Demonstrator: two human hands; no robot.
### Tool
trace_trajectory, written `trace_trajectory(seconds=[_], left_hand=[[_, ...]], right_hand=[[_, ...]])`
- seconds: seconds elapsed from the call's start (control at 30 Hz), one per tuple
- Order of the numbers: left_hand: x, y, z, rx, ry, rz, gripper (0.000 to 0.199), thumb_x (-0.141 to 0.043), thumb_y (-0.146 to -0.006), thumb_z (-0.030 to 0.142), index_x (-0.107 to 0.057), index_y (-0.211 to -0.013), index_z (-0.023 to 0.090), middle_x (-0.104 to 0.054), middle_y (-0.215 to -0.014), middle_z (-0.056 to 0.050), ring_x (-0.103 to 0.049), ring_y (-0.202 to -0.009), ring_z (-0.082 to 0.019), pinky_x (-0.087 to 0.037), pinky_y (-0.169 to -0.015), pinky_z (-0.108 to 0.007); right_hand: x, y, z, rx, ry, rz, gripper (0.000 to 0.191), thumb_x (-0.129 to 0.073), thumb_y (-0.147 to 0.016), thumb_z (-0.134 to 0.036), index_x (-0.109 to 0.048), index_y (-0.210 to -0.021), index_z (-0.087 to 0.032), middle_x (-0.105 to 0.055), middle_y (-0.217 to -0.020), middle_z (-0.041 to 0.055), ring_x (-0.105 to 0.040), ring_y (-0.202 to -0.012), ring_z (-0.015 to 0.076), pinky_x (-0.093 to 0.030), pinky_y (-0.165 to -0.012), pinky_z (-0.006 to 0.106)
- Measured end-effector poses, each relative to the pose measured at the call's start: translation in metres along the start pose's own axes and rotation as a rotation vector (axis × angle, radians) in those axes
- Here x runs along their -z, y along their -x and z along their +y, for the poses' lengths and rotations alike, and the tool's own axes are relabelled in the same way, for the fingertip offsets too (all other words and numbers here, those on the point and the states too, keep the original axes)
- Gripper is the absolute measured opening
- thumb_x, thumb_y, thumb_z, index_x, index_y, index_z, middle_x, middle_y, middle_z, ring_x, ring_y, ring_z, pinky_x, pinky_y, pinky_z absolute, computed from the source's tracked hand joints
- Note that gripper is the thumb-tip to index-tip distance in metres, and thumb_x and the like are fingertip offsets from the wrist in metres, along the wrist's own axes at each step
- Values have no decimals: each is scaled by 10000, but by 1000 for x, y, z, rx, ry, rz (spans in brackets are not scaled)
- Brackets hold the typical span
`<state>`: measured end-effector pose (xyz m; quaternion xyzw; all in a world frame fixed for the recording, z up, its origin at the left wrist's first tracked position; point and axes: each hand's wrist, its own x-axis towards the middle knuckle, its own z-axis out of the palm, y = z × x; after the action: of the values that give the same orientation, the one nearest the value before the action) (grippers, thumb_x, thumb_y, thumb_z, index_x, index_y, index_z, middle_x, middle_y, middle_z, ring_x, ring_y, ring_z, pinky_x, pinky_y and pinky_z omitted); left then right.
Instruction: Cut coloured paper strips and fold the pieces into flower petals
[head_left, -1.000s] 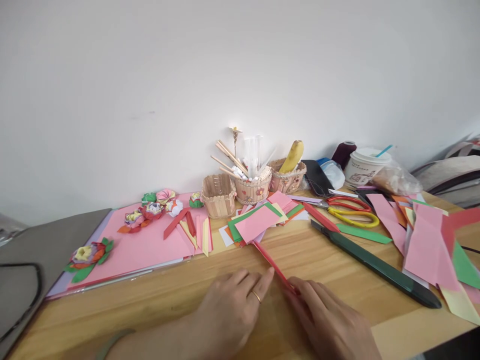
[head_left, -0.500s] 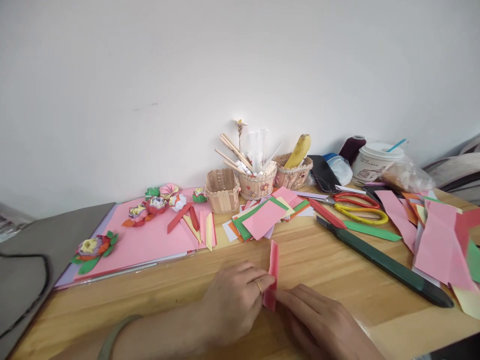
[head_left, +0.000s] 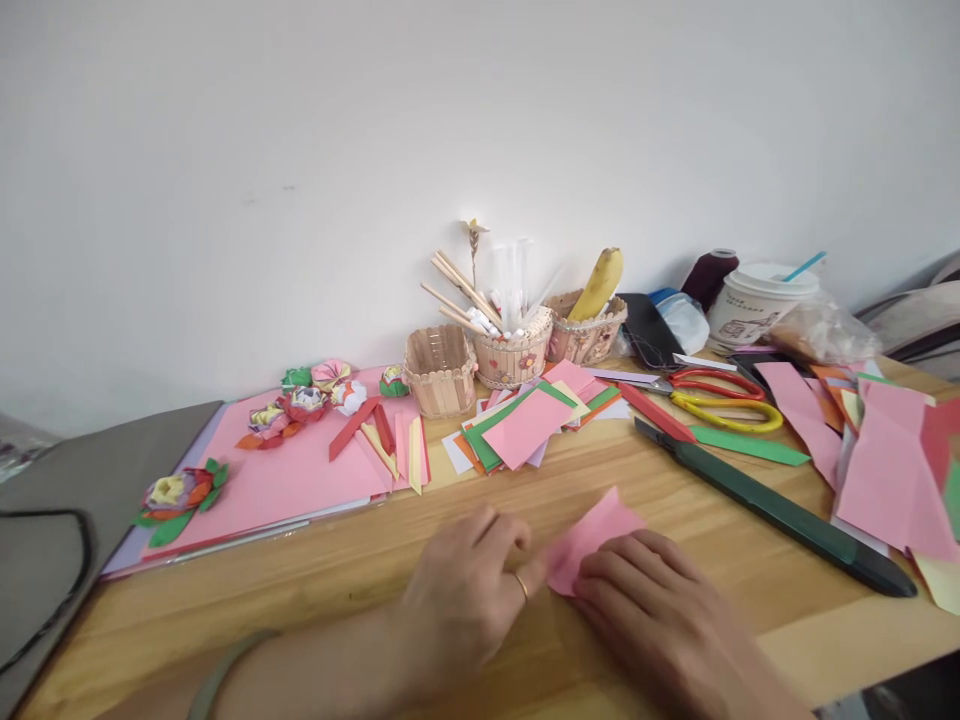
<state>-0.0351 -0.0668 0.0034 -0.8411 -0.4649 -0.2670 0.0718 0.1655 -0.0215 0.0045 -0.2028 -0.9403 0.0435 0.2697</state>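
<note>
A small pink piece of paper (head_left: 589,535) lies at a slant on the wooden table, partly opened out and creased. My right hand (head_left: 656,605) is closed over its lower right part, fingers side by side and holding it. Left of the paper is my left hand (head_left: 469,590), with a ring on one finger and its index finger bent. One blurred fingertip of it reaches the paper's left edge; its thumb is hidden, so its grip cannot be made out.
Behind lie stacked paper rectangles (head_left: 529,430) and three small baskets (head_left: 440,375). Folded paper flowers (head_left: 306,402) rest on pink sheets (head_left: 277,490) at left. On the right are a dark green cutter (head_left: 780,520), scissors (head_left: 727,410), loose pink strips (head_left: 885,475) and a lidded cup (head_left: 757,310).
The pink paper was a narrow upright fold between both hands; now it is wider and turned to the right. My right hand has moved right and over it.
</note>
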Motion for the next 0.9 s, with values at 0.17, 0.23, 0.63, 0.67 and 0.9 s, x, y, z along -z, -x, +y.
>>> trace_trajectory(seconds=[0.17,0.23,0.63,0.67,0.9], left_hand=[[-5,5,-1,-233,-135,42,207,-480,-902,96,-591,-735,147,-593,-816,-26,-506,-714,-141,-403,-599,-271],[0,7,-1,-388,-130,66,174,-505,-881,101,-615,-752,138,-618,-848,-38,-526,-765,-154,-419,-639,-285],[4,7,0,-470,-297,34,199,-479,-854,74,-655,-928,18,-697,-896,-146,-633,-818,-211,-486,-669,-320],[3,7,1,-462,-287,26,208,-462,-856,68,-654,-922,19,-699,-883,-146,-639,-792,-208,-491,-654,-316],[-3,14,13,-297,-241,93,237,-427,-834,48,-662,-861,38,-708,-857,-148,-648,-713,-209,-506,-593,-302]], right_hand=[[0,0,5,-46,-73,-19,243,-407,-941,-175,-610,-809,-202,-630,-767,15,-566,-711,138,-442,-658,269],[-1,1,5,-77,-146,-39,233,-417,-928,-153,-617,-820,-205,-636,-794,22,-575,-723,133,-449,-627,247],[9,-16,22,-130,-415,-265,177,-455,-928,-193,-624,-877,-199,-610,-912,43,-565,-829,137,-463,-710,263],[10,-16,23,-148,-434,-280,161,-462,-923,-192,-620,-889,-200,-607,-921,45,-565,-838,138,-466,-716,265],[5,-17,22,-214,-510,-272,145,-448,-915,-165,-574,-854,-202,-591,-899,38,-552,-848,145,-467,-741,277]])
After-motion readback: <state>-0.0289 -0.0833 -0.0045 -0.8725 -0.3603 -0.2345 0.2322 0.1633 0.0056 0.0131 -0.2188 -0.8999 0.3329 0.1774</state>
